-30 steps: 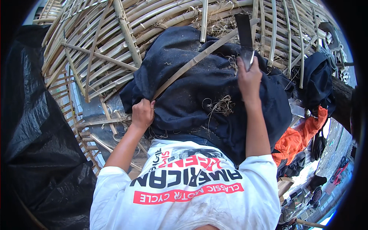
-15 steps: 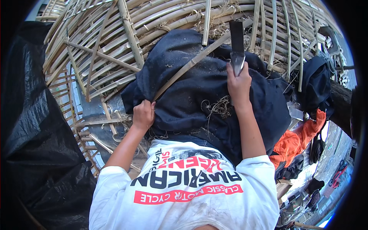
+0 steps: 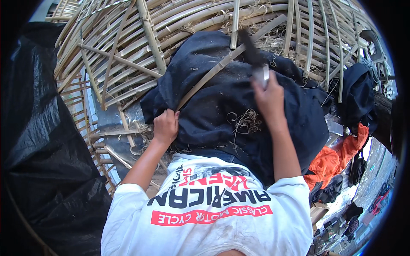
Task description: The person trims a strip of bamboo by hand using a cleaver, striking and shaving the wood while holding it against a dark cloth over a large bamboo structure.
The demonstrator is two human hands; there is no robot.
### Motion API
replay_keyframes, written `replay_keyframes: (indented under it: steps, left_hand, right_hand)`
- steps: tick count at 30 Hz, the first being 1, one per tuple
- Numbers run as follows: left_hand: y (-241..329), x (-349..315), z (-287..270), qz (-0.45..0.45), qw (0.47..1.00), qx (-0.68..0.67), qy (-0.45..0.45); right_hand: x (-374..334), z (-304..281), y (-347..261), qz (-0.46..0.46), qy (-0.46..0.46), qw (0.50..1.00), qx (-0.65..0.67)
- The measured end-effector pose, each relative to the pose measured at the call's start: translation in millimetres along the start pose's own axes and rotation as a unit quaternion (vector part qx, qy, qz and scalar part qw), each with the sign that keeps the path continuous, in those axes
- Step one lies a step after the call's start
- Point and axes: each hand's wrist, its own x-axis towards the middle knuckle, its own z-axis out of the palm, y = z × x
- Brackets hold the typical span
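Note:
My left hand (image 3: 166,126) is closed round the near end of a long bamboo strip (image 3: 213,70). The strip slants away to the far right across a dark cloth (image 3: 205,94) spread over my lap. My right hand (image 3: 270,96) grips the pale metallic-looking handle of a broad knife (image 3: 253,51). Its dark blade, smeared by motion, is tilted to the left and overlaps the strip in view; whether it touches the strip I cannot tell. On the cloth, between my forearms, lies a tangle of thin shavings (image 3: 247,121).
Split bamboo slats (image 3: 115,55) form a curved frame ahead and to the left. Black plastic sheeting (image 3: 47,141) hangs at the left. An orange and black garment (image 3: 331,160) lies at the right, below a dark cloth bundle (image 3: 358,91). A thick log (image 3: 383,119) is at the right edge.
The knife blade has swung from upright toward the left, over the bamboo strip. My left hand keeps its hold on the strip, and the whole view has shifted slightly.

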Motion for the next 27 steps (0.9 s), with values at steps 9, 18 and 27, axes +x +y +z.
replay_keyframes:
  steps: [9,18,27]
  left_hand:
    - [-3,2,2,-0.003,1.0,-0.02,0.023]
    - [2,5,-4,0.006,1.0,-0.005,-0.012]
    - [3,5,-3,-0.006,0.997,-0.063,0.05]
  right_hand:
    - [-14,7,-6,-0.031,-0.053,0.997,-0.039]
    - [-8,11,0,-0.035,-0.054,0.996,0.056]
    - [-17,21,7,-0.008,-0.098,0.987,0.126]
